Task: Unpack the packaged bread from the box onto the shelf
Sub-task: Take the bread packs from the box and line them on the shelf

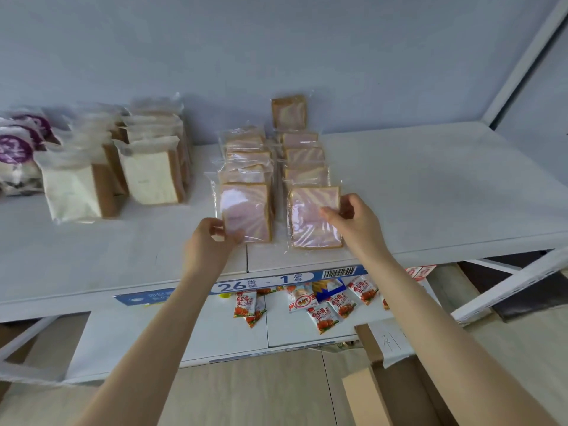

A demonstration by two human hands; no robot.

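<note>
Near shelf [430, 195] front edge, two bread rows [246, 155]: left hand [209, 241] pinches left front pack [249, 210], right hand [353, 222] grips right front pack [310, 222].

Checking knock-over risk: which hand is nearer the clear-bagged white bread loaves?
Left. The left hand holds a pink-swirl bread packet just right of the clear-bagged white bread loaves; the right hand holds a second pink-swirl packet farther right.

Shop stockroom, numbered shelf label [264, 282] (26-1), packaged bread [246, 210]
</note>
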